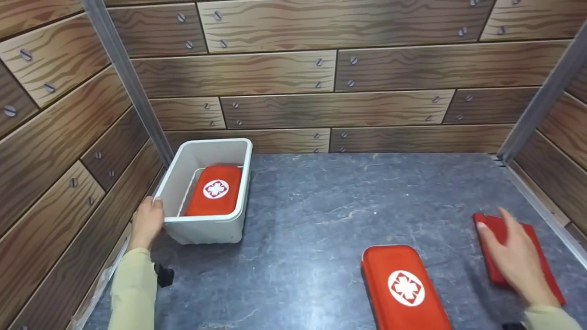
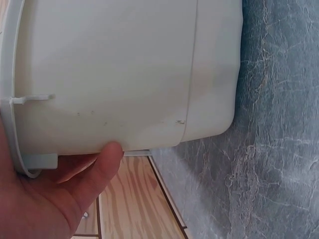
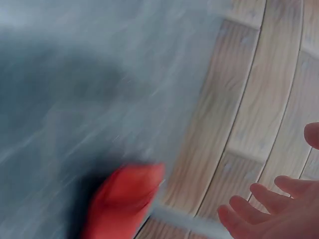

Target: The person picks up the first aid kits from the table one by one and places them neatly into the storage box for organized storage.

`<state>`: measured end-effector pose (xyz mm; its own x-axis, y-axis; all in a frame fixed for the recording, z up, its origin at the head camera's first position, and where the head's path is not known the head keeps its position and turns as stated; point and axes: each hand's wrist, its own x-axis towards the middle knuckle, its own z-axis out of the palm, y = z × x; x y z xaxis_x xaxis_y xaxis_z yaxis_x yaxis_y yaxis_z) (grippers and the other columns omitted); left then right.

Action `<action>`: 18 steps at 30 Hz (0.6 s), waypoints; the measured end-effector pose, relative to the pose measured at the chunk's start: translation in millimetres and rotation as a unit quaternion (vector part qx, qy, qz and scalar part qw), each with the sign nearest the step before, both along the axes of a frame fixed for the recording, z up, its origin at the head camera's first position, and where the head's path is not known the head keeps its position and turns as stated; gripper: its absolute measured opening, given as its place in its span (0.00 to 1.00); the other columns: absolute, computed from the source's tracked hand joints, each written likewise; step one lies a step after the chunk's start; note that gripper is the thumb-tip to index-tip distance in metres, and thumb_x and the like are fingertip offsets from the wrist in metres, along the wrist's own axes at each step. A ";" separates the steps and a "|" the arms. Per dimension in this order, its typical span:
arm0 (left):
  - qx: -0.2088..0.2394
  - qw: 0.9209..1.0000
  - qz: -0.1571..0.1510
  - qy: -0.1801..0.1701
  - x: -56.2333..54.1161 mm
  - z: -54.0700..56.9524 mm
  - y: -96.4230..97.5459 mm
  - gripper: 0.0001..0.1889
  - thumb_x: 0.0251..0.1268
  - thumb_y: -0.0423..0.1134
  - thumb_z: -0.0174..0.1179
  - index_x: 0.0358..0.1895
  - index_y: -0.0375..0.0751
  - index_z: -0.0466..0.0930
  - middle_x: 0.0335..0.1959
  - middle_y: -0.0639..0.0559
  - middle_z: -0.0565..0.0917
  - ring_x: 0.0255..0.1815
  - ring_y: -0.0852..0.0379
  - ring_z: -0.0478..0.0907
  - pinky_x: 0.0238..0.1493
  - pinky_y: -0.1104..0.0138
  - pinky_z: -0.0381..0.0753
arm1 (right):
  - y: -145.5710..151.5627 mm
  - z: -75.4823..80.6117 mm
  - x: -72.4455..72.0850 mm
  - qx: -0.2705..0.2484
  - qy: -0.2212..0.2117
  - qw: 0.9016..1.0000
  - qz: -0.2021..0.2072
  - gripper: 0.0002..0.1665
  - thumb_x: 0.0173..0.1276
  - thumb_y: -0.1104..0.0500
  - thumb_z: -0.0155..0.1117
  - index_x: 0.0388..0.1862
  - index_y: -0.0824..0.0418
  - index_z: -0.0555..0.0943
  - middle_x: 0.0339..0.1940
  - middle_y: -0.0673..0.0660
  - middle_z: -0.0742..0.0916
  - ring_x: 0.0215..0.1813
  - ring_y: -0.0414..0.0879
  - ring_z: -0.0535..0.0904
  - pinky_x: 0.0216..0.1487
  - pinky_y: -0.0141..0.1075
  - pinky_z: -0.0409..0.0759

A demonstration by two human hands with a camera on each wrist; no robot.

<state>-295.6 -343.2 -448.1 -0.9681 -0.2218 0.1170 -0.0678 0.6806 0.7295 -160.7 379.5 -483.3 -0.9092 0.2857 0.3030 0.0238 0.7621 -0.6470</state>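
A pale grey plastic bin (image 1: 206,230) stands at the left, with a red first-aid case (image 1: 224,204) inside it, white emblem facing up. My left hand (image 1: 147,222) grips the bin's near left corner by the rim; in the left wrist view the thumb (image 2: 107,162) lies against the outer wall. At the right, my right hand (image 1: 520,259) hovers spread over a flat red case (image 1: 495,270), partly hiding it. Nothing is between its fingers. The right wrist view shows the red case blurred below the hand. Another red first-aid case (image 1: 390,268) lies emblem-up at the near middle.
Grey marbled tabletop (image 1: 312,197) spreads between the bin and the cases. Wood-patterned panels (image 1: 275,73) wall it in at the back, left and right, with grey metal strips (image 1: 543,98) along the corners.
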 end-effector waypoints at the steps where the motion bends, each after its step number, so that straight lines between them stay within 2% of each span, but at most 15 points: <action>1: 0.002 1.000 0.000 -0.001 0.4 -0.6 -0.6 0.19 0.80 0.44 0.32 0.46 0.30 0.67 0.43 0.27 0.73 0.46 0.32 0.72 0.48 0.44 0.69 | 6.8 -3.4 3.3 0.006 0.002 1.000 -0.008 0.42 0.77 0.48 0.52 0.77 0.69 0.50 0.70 0.81 0.61 0.67 0.79 0.58 0.63 0.69 0.52; 5: 0.005 1.000 0.004 -0.013 2.6 -3.9 -2.1 0.18 0.81 0.45 0.31 0.42 0.34 0.65 0.33 0.39 0.68 0.37 0.44 0.67 0.39 0.54 0.68 | 30.9 -16.1 16.5 0.026 0.001 0.999 -0.036 0.41 0.76 0.50 0.53 0.75 0.74 0.52 0.65 0.84 0.64 0.62 0.82 0.61 0.59 0.70 0.55; 7: 0.003 1.000 0.004 -0.013 3.8 -5.3 -2.5 0.17 0.81 0.45 0.31 0.40 0.36 0.64 0.31 0.42 0.66 0.35 0.45 0.66 0.36 0.56 0.66 | 42.2 -21.5 21.2 0.036 -0.019 0.998 -0.053 0.42 0.76 0.49 0.53 0.74 0.76 0.51 0.63 0.86 0.64 0.61 0.82 0.60 0.58 0.71 0.56; 13: 0.001 1.000 0.002 -0.009 3.6 -5.4 -2.2 0.18 0.81 0.45 0.31 0.41 0.34 0.65 0.32 0.39 0.68 0.37 0.43 0.67 0.38 0.54 0.66 | 72.4 -36.6 31.2 0.073 -0.117 0.987 -0.087 0.48 0.75 0.43 0.51 0.69 0.83 0.49 0.57 0.88 0.63 0.56 0.83 0.61 0.55 0.71 0.60; 18: -0.002 1.000 -0.003 -0.003 -1.0 -1.0 0.0 0.19 0.81 0.45 0.31 0.44 0.31 0.67 0.34 0.37 0.71 0.38 0.42 0.69 0.40 0.52 0.68 | 84.5 -48.6 34.3 0.053 -0.213 0.969 -0.117 0.54 0.73 0.37 0.49 0.67 0.86 0.47 0.57 0.87 0.61 0.58 0.82 0.60 0.59 0.68 0.59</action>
<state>-296.6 -343.2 -449.2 -0.9699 -0.2164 0.1115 -0.0691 0.6839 0.7263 -126.4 464.0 -532.0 -0.8724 0.4866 -0.0466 0.4512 0.7648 -0.4598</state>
